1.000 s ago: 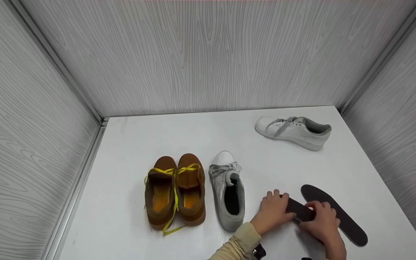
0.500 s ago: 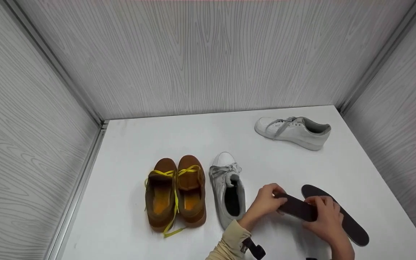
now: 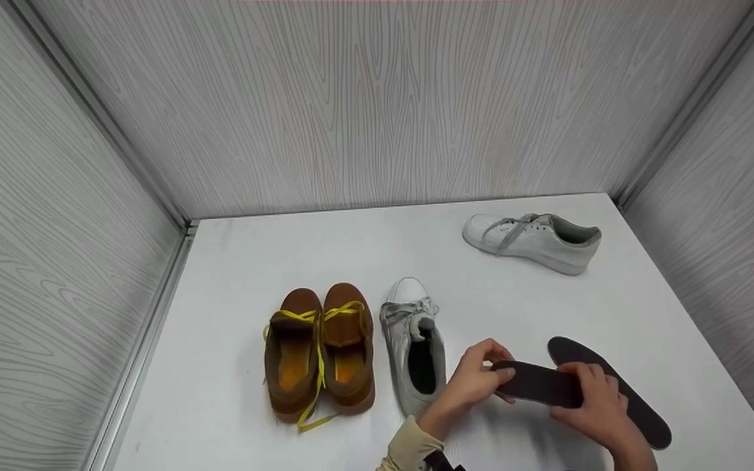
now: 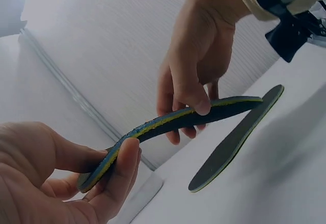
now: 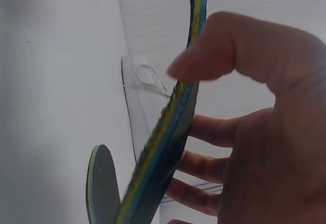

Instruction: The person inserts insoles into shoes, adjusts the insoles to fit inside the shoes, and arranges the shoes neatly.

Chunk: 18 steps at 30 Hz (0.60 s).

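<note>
Both hands hold one dark insole above the table, its edge layered yellow and blue. My left hand pinches one end between thumb and fingers; the left wrist view shows the insole bending there. Toward the other end, my right hand grips it, and in the right wrist view the thumb lies across one side with fingers on the other. A second dark insole lies flat on the table, partly behind the right hand. Left of the left hand stands a white sneaker with grey laces.
A pair of brown shoes with yellow laces stands left of the sneaker. At the back right is another white sneaker, turned sideways. Grey wood-grain panels enclose the white table at the back and sides.
The insole has been raised from near the table and turned more level. My left hand has shifted left and now pinches its end; the right hand has moved slightly right.
</note>
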Each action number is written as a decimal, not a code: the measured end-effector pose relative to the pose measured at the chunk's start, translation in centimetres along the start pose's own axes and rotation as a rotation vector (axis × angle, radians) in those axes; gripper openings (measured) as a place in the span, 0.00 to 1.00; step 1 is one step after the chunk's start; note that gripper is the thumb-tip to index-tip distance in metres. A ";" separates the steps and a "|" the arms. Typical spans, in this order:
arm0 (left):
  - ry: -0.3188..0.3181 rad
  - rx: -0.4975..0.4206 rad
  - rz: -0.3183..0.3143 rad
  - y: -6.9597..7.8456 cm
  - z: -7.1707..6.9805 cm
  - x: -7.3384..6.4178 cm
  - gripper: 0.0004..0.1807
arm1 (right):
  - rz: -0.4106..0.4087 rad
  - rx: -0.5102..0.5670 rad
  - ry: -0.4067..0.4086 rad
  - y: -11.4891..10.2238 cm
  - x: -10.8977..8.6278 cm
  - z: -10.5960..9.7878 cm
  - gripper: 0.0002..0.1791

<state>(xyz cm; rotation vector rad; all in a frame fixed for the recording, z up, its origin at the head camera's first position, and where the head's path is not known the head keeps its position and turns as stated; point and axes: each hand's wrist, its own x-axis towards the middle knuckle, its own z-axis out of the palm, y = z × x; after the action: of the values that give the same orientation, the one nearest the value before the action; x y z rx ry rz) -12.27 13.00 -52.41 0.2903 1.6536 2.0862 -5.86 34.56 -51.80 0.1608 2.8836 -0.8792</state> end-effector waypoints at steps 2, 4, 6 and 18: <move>0.000 -0.043 0.005 0.1 -0.1 -0.5 0.08 | 0.003 0.001 -0.001 0.1 -0.1 -0.1 0.39; 0.002 -0.079 0.013 0.0 -0.2 -1.0 0.08 | 0.001 0.008 -0.014 0.2 -0.1 -0.2 0.40; 0.003 -0.101 0.017 0.1 -0.4 -1.4 0.09 | -0.002 0.018 -0.032 0.3 -0.1 -0.3 0.41; 0.058 -0.143 0.034 0.7 -1.5 -3.8 0.09 | 0.021 0.181 -0.124 0.6 0.3 -1.4 0.31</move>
<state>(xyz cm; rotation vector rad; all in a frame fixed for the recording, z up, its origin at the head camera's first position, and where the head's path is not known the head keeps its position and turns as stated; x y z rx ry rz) -9.78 9.81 -51.69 0.2142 1.5314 2.2451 -6.16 35.86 -51.02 0.1475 2.6819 -1.1047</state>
